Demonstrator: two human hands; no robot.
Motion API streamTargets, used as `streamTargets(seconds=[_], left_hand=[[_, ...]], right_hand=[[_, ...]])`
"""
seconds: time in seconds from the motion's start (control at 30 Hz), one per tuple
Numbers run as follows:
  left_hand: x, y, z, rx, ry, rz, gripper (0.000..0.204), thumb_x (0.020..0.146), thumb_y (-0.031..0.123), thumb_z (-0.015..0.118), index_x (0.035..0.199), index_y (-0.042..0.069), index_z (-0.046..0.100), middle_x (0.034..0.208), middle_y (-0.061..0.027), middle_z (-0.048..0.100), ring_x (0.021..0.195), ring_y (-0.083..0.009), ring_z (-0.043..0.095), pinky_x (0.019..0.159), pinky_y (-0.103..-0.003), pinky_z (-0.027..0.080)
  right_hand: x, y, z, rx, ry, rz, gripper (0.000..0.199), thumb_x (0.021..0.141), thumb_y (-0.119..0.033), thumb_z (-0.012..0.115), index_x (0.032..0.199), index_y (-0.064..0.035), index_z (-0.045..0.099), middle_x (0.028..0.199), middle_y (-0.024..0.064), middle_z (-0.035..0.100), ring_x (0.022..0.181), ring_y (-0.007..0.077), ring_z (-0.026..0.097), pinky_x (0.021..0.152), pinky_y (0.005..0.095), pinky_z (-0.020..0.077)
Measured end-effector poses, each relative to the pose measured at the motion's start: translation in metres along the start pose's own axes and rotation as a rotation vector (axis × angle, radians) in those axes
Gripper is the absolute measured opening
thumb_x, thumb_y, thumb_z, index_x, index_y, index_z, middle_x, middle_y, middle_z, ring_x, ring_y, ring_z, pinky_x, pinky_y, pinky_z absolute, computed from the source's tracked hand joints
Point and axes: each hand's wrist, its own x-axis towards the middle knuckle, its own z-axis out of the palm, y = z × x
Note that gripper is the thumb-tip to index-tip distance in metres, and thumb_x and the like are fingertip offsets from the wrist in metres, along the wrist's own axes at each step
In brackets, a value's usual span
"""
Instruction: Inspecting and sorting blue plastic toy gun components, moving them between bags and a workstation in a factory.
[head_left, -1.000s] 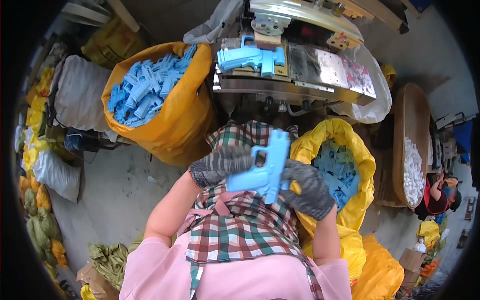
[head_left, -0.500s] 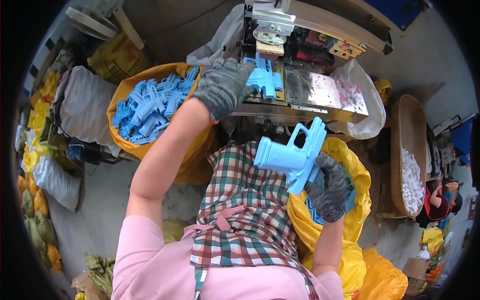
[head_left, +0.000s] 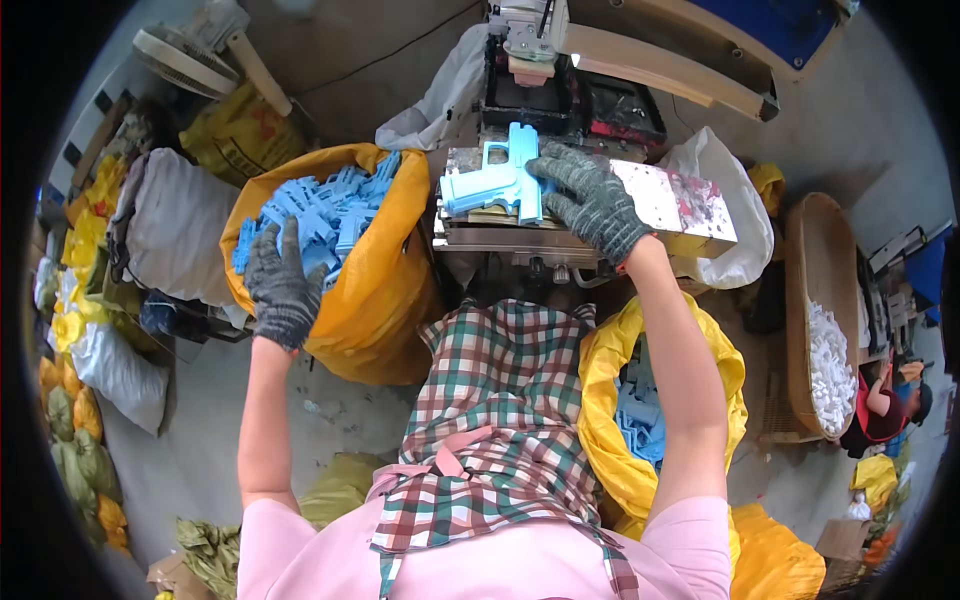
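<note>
Workshop with a grey floor and, at the far centre, a machine with a metal bed. The gloved right hand touches the right edge of a light-blue pistol-shaped piece lying on the bed; whether its fingers grip is unclear. The gloved left hand, fingers spread, is at the near-left side of the blue pieces filling an orange bag. Nearer right, a yellow bag contains more; far right, a shallow basket holds white pieces.
</note>
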Motion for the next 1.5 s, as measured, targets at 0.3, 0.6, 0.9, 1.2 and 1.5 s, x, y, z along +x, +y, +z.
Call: streamTargets(seconds=[0.3, 0.6, 0.9, 1.2, 1.5], left_hand=[[-0.043, 0.071, 0.003, -0.605, -0.032, 0.351, 0.051, 0.076, 0.002, 0.066, 0.125, 0.004, 0.052, 0.114, -0.0174, 0.059, 0.106, -0.0356, 0.054, 0.095, -0.043, 0.041], [-0.068, 0.123, 0.023, -0.725, -0.489, 0.562, 0.033, 0.079, 0.008, 0.064, 0.111, 0.001, 0.061, 0.093, -0.0188, 0.063, 0.087, -0.0373, 0.057, 0.078, -0.043, 0.047], [-0.087, 0.136, 0.026, -0.747, -0.517, 0.616, 0.029, 0.079, 0.011, 0.062, 0.106, 0.002, 0.061, 0.083, -0.0187, 0.06, 0.081, -0.0368, 0.056, 0.076, -0.045, 0.045], [-0.086, 0.161, 0.02, -0.744, -0.674, 0.672, 0.033, 0.082, 0.012, 0.059, 0.114, 0.002, 0.058, 0.091, -0.0192, 0.063, 0.088, -0.0369, 0.057, 0.08, -0.044, 0.046], [-0.093, 0.176, 0.007, -1.148, -0.822, 0.413, 0.048, 0.084, 0.013, 0.065, 0.129, 0.003, 0.049, 0.116, -0.0179, 0.059, 0.108, -0.0296, 0.056, 0.094, -0.036, 0.045]], right_hand=[[-0.152, -0.005, -0.065, 0.402, -0.407, 0.454, 0.028, 0.083, -0.013, 0.067, 0.109, -0.0023, 0.064, 0.103, 0.0104, 0.067, 0.098, 0.0218, 0.063, 0.086, 0.032, 0.0484], [-0.305, 0.087, 0.014, -0.37, -0.48, 1.263, 0.084, 0.072, -0.044, 0.064, 0.143, -0.0125, 0.032, 0.141, 0.0187, 0.04, 0.127, 0.0334, 0.043, 0.103, 0.0385, 0.0355], [-0.293, 0.074, 0.034, -0.214, -0.858, 1.091, 0.066, 0.077, -0.034, 0.058, 0.136, -0.0098, 0.043, 0.132, 0.0184, 0.05, 0.115, 0.0334, 0.053, 0.096, 0.0386, 0.0423], [-0.346, 0.035, 0.123, -0.697, -0.424, 0.719, 0.04, 0.082, -0.019, 0.051, 0.121, -0.0118, 0.054, 0.119, 0.014, 0.057, 0.107, 0.0367, 0.054, 0.094, 0.0489, 0.0412], [-0.256, -0.015, -0.062, 0.002, -0.366, 0.872, 0.039, 0.076, -0.011, 0.067, 0.114, -0.0085, 0.059, 0.105, 0.0138, 0.064, 0.095, 0.0253, 0.063, 0.085, 0.0379, 0.0498]])
